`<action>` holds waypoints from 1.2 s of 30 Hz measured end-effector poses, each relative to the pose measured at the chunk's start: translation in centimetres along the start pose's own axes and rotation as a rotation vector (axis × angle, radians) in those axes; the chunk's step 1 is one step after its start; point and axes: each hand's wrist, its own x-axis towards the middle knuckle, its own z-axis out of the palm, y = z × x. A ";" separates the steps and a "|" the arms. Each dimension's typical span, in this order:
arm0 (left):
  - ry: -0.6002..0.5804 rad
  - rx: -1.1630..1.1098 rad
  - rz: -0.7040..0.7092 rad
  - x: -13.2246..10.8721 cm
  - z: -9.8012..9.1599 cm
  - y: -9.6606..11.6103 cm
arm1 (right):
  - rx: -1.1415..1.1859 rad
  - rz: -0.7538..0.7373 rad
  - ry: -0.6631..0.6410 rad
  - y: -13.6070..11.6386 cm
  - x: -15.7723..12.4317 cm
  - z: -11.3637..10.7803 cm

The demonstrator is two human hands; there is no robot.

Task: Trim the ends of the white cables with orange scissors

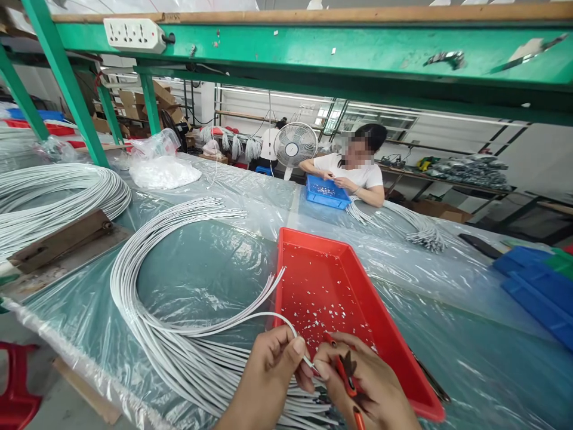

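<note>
My left hand (273, 370) pinches the end of a white cable (250, 316) between thumb and fingers, just over the near left corner of a red tray (394, 340). My right hand (367, 382) is closed round a small red-handled cutter (347, 373) whose tip meets the cable end. A big bundle of white cables (147, 298) curves across the plastic-covered table to my left, its ends lying under my hands. Small white scraps (322, 310) speckle the tray floor.
A second coil of cables (54, 197) and a wooden jig (62, 239) lie far left. Across the table a person works over a blue tray (324, 194) beside a fan (294, 146). Blue trays (537, 286) are stacked right; a green shelf frame (313, 51) runs overhead.
</note>
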 end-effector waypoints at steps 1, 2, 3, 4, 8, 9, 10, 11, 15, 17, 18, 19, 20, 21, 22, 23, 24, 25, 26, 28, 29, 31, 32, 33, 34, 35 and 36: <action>0.002 -0.007 0.010 0.0 0.0 -0.1 | 0.038 0.029 0.017 0.0 0.0 0.2; 0.004 -0.010 0.027 0.0 -0.1 -0.1 | 0.089 0.073 0.030 -0.1 -0.1 0.5; 0.009 -0.013 0.041 0.0 -0.1 -0.2 | 0.150 0.130 0.037 -0.1 -0.1 0.7; 0.011 -0.011 0.049 0.0 -0.1 -0.3 | 0.201 0.184 0.040 0.0 -0.2 0.9; -0.009 -0.033 0.032 0.1 -0.2 -0.4 | 0.079 0.101 0.090 0.2 -0.3 1.3; -0.011 -0.057 0.033 0.2 -0.1 -0.5 | 0.002 0.047 0.131 0.2 -0.3 1.3; -0.011 -0.087 0.044 0.2 0.0 -0.6 | -0.056 0.005 0.167 0.1 -0.4 1.4; -0.003 -0.119 0.060 0.3 0.2 -0.7 | -0.085 -0.010 0.201 -0.1 -0.3 1.4; 0.054 -0.220 0.142 0.2 0.9 -1.3 | 0.057 0.153 0.287 -1.0 -0.3 2.2; 0.083 -0.266 0.205 -0.1 0.8 -1.1 | 0.198 0.301 0.329 -1.1 -0.3 2.8; 0.107 -0.293 0.255 -0.3 0.6 -0.8 | 0.267 0.390 0.348 -0.9 -0.4 3.0; 0.138 -0.337 0.315 -0.6 0.4 -0.4 | 0.328 0.480 0.370 -0.7 -0.5 3.1; 0.175 -0.377 0.392 -0.7 0.0 0.2 | 0.375 0.569 0.392 -0.4 -0.7 3.2; 0.213 -0.380 0.463 -0.8 -0.3 0.7 | 0.408 0.642 0.422 0.0 -0.8 3.1; 0.225 -0.354 0.473 -0.9 -0.5 1.1 | 0.412 0.673 0.438 0.4 -1.0 2.9; 0.204 -0.297 0.434 -0.8 -0.7 1.4 | 0.370 0.684 0.452 0.9 -1.2 2.6; 0.175 -0.247 0.378 -0.8 -0.8 1.6 | 0.294 0.679 0.468 1.3 -1.2 2.1; 0.152 -0.220 0.331 -0.6 -0.7 1.6 | 0.209 0.643 0.473 1.8 -1.2 1.4; 0.132 -0.213 0.295 -0.5 -0.6 1.5 | 0.108 0.595 0.463 2.4 -1.0 0.7; 0.121 -0.235 0.260 -0.3 -0.2 1.0 | -0.089 0.496 0.353 3.7 -0.4 -0.8; 0.119 -0.248 0.248 -0.3 0.0 0.8 | -0.267 0.461 0.284 4.3 0.0 -1.4; 0.114 -0.261 0.222 -0.3 0.2 0.4 | -0.621 0.483 0.146 5.7 1.0 -2.3; 0.111 -0.262 0.212 -0.3 0.3 0.3 | -0.686 0.501 0.129 6.2 1.4 -2.5; 0.109 -0.262 0.203 -0.3 0.3 0.3 | -0.754 0.516 0.111 6.6 1.7 -2.6; 0.110 -0.262 0.194 -0.2 0.3 0.2 | -0.785 0.533 0.109 6.9 2.0 -2.6; 0.112 -0.260 0.184 -0.2 0.2 0.2 | -0.818 0.545 0.105 7.1 2.2 -2.5; 0.116 -0.261 0.175 -0.1 0.2 0.1 | -0.844 0.555 0.100 7.2 2.3 -2.4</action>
